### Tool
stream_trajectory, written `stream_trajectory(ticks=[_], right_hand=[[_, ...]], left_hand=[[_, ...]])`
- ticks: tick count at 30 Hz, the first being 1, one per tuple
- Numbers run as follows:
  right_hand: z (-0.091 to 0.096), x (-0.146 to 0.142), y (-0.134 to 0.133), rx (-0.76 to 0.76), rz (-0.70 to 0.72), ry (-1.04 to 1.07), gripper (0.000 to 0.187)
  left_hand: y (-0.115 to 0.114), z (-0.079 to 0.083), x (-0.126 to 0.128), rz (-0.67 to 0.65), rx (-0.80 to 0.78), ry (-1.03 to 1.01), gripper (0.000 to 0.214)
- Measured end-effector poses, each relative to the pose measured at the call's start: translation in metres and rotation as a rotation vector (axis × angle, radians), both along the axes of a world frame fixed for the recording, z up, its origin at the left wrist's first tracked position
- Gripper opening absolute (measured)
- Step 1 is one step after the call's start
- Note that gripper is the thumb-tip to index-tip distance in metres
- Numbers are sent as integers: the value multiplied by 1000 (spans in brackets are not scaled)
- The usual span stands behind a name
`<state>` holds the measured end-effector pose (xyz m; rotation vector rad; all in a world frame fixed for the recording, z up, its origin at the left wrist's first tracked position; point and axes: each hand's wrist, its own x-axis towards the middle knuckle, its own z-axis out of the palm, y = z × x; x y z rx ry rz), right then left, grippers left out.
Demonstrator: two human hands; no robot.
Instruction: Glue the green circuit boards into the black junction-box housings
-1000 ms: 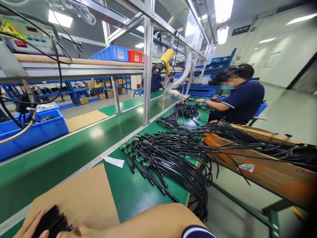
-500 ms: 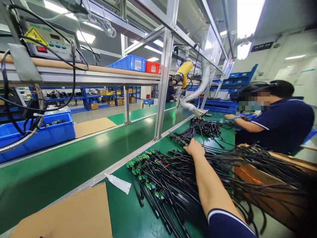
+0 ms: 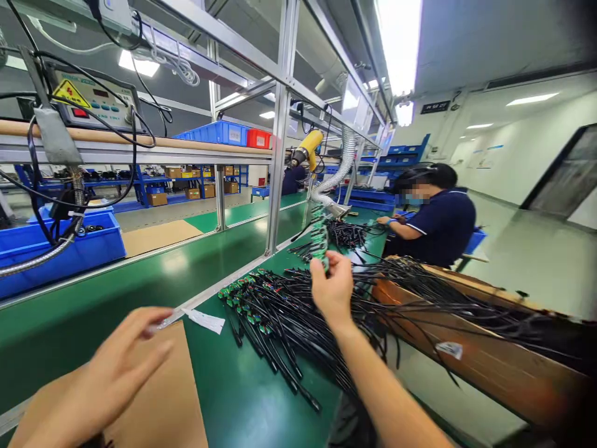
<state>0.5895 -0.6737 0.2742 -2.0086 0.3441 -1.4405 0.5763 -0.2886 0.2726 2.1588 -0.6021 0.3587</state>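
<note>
My right hand (image 3: 332, 289) is raised over the green bench, its fingers pinched on a strip of small green circuit boards (image 3: 319, 235) that stands up from the hand, blurred by motion. Under it lies a thick pile of black cables (image 3: 298, 314) with green boards at their ends. Over a sheet of cardboard (image 3: 158, 398) at the near left, my left hand (image 3: 100, 379) hovers with fingers stretched out and holds nothing.
A co-worker in a dark blue shirt (image 3: 441, 227) sits further down the bench. A long cardboard box (image 3: 489, 361) holds cables on the right. A blue bin (image 3: 60, 249) stands past the green conveyor belt (image 3: 93, 298). A white label (image 3: 204, 320) lies near the cardboard.
My right hand has pulled back from the far cable pile and lifted a strip of green boards. My left hand has risen into view, open, and no longer holds the black part from one second ago.
</note>
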Motion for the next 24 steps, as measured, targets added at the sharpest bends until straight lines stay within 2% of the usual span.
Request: stream_trajectory(ticks=[1, 3, 4, 5, 7, 9, 11, 13, 14, 16, 17, 19, 20, 22, 24], right_hand=[[-11, -19, 31, -19, 51, -55, 35], [-35, -49, 91, -73, 167, -135, 33], [-47, -59, 118, -112, 231, -168, 32], [-56, -67, 141, -159, 289, -200, 33], [-68, -74, 175, -241, 372, -264, 35], [-68, -81, 192, -310, 438, -291, 42], [-56, -95, 194, -379, 571, -267, 49], [-36, -118, 181, -424, 754, -273, 46], [-24, -129, 169, -407, 836, -318, 40], [2, -140, 138, -325, 804, -485, 28], [15, -138, 121, -191, 736, -531, 19], [37, -114, 95, -21, 767, -435, 13], [45, -96, 88, 85, 884, -279, 16], [52, -55, 88, 97, 1011, -99, 29], [47, -25, 104, 54, 1128, 42, 42]], left_hand=[[-28, 13, -2, -124, 12, 105, 41], [-79, 36, -6, -282, -65, 268, 58], [-98, 44, -9, -342, -89, 327, 63], [-111, 50, -13, -394, -86, 358, 60], [-119, 56, -19, -455, -41, 357, 49], [-108, 61, -24, -445, 22, 269, 46], [-86, 70, -28, -393, 69, 115, 46], [-61, 87, -33, -360, 88, -66, 40], [-50, 98, -36, -384, 93, -139, 36], [-30, 121, -46, -474, 115, -247, 26], [-23, 132, -52, -513, 128, -295, 20], [-14, 147, -67, -521, 131, -415, 7], [-11, 152, -74, -486, 115, -483, 9], [-9, 155, -86, -400, 53, -594, 21], [-7, 154, -94, -344, 20, -643, 29]])
